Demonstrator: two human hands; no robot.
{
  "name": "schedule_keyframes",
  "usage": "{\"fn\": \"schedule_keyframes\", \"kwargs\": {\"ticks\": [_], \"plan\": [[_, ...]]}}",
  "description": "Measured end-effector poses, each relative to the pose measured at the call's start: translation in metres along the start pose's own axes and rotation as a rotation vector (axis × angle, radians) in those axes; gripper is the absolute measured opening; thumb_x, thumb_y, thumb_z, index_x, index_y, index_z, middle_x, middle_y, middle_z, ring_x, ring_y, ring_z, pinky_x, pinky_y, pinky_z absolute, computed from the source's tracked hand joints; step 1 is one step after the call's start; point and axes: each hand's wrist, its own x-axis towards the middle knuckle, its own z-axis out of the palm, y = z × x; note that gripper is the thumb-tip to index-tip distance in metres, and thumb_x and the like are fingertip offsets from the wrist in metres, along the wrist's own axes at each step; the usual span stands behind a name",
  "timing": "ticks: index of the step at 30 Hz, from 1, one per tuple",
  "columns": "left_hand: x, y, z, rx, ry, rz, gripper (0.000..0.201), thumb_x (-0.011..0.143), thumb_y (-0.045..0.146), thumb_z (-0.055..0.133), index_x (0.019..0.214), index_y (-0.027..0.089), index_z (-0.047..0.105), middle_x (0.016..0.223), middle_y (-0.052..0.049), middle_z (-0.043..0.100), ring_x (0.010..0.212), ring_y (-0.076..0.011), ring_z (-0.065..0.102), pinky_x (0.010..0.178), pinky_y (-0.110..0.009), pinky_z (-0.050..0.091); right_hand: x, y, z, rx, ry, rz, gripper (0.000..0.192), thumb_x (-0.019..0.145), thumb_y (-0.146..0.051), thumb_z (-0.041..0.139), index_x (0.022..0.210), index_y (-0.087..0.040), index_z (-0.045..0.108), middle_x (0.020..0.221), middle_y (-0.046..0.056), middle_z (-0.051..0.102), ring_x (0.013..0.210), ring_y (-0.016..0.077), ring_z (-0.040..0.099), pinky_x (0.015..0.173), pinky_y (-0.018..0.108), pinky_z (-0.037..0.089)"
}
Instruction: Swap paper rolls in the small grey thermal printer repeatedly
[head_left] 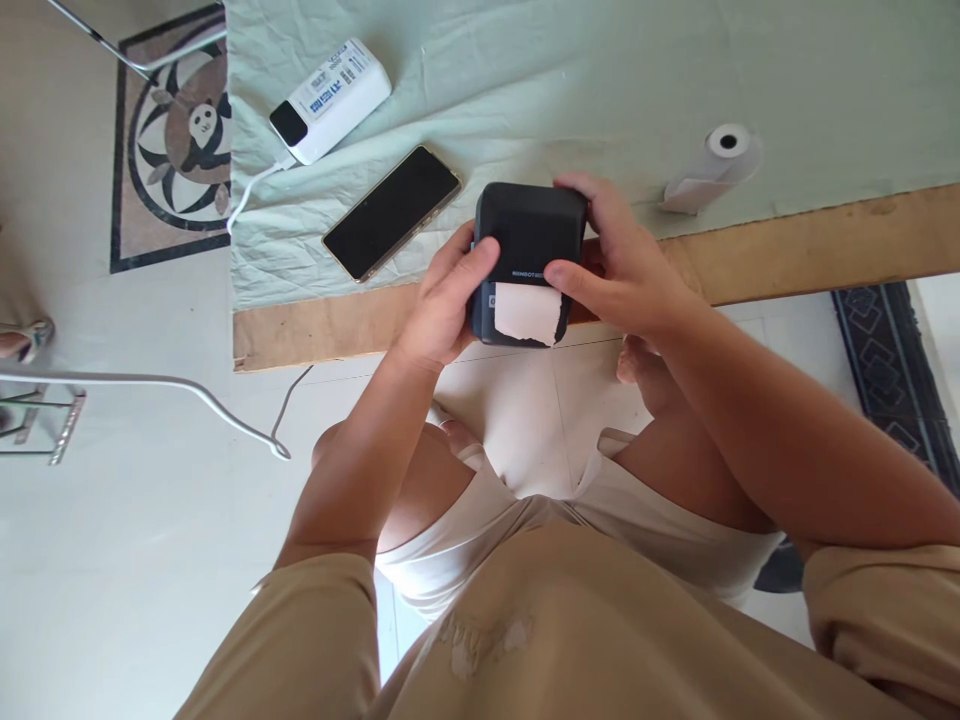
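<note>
Two hands clasp a small, rounded dark plastic printer [529,262] over the counter's [787,245] near wooden edge: the left hand [442,305] closes around its side to steady it, the right hand [611,262] wraps the other, thumb by the torn paper strip [529,312]. Farther in, on wrinkled green cloth [600,80], lie a glossy phone [391,212], white power bank [331,98] and paper roll [716,165].

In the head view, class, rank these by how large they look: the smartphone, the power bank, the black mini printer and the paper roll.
1. Smartphone and power bank: look alike, not ranked.
2. Black mini printer: held nearer the camera, so unsure.
3. Paper roll: smallest.
</note>
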Motion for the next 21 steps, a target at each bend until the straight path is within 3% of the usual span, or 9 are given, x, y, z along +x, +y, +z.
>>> {"fn": "schedule_keyframes", "kwargs": {"ticks": [5, 7, 10, 13, 17, 19, 21], "plan": [[0.005, -0.003, -0.003, -0.042, 0.016, 0.012, 0.027, 0.097, 0.047, 0.054, 0.095, 0.024, 0.067, 0.084, -0.003, 0.066, 0.102, -0.0213, 0.065, 0.078, -0.030, 0.051, -0.005, -0.015, -0.001, 0.052, 0.062, 0.028, 0.047, 0.089, -0.044, 0.062, 0.134, -0.037, 0.049, 0.143, 0.002, 0.052, 0.081, 0.0116, 0.065, 0.068, 0.030, 0.058], [0.005, -0.003, -0.003, -0.025, 0.020, 0.069, 0.025, 0.098, 0.043, 0.054, 0.089, 0.024, 0.066, 0.078, -0.002, 0.064, 0.093, -0.0190, 0.064, 0.076, -0.031, 0.049, -0.005, -0.018, 0.000, 0.075, 0.032, 0.034, 0.055, 0.084, -0.048, 0.067, 0.135, -0.037, 0.047, 0.140, 0.003, 0.054, 0.081, 0.0128, 0.065, 0.064, 0.030, 0.057], [0.005, -0.002, -0.002, -0.032, 0.011, 0.120, 0.025, 0.098, 0.041, 0.055, 0.081, 0.025, 0.064, 0.073, -0.001, 0.059, 0.086, -0.0181, 0.061, 0.072, -0.034, 0.047, -0.006, -0.016, 0.003, 0.076, -0.013, 0.015, 0.084, 0.069, -0.048, 0.081, 0.142, -0.037, 0.040, 0.129, 0.005, 0.058, 0.073, 0.0126, 0.061, 0.056, 0.029, 0.053], [0.006, -0.001, -0.003, -0.022, 0.010, 0.104, 0.026, 0.096, 0.042, 0.058, 0.075, 0.027, 0.062, 0.071, -0.002, 0.058, 0.093, -0.0215, 0.060, 0.070, -0.035, 0.045, -0.006, -0.013, 0.004, 0.052, 0.008, -0.004, 0.092, 0.064, -0.045, 0.085, 0.143, -0.036, 0.038, 0.118, 0.005, 0.060, 0.071, 0.0117, 0.056, 0.059, 0.030, 0.054], [0.007, 0.001, -0.002, -0.120, -0.047, 0.005, 0.026, 0.097, 0.047, 0.052, 0.090, 0.025, 0.065, 0.086, -0.005, 0.068, 0.118, -0.0284, 0.060, 0.090, -0.038, 0.050, -0.005, -0.013, 0.004, -0.079, 0.178, -0.130, 0.076, 0.068, -0.051, 0.083, 0.133, -0.034, 0.048, 0.100, 0.001, 0.057, 0.061, 0.0076, 0.048, 0.053, 0.026, 0.046], [0.005, 0.004, 0.000, -0.149, -0.058, -0.071, 0.031, 0.096, 0.052, 0.050, 0.095, 0.023, 0.063, 0.096, -0.006, 0.070, 0.125, -0.0304, 0.058, 0.097, -0.041, 0.050, -0.004, -0.017, 0.006, -0.149, 0.304, -0.229, 0.056, 0.078, -0.052, 0.076, 0.123, -0.031, 0.052, 0.083, -0.002, 0.052, 0.054, 0.0056, 0.040, 0.048, 0.024, 0.036], [0.004, 0.006, 0.003, -0.095, -0.027, -0.101, 0.030, 0.093, 0.052, 0.056, 0.094, 0.023, 0.062, 0.099, -0.007, 0.069, 0.123, -0.0314, 0.060, 0.096, -0.042, 0.051, -0.003, -0.023, 0.010, -0.156, 0.383, -0.300, 0.036, 0.089, -0.048, 0.065, 0.117, -0.030, 0.050, 0.080, -0.004, 0.051, 0.050, 0.0037, 0.037, 0.047, 0.024, 0.032]]}}
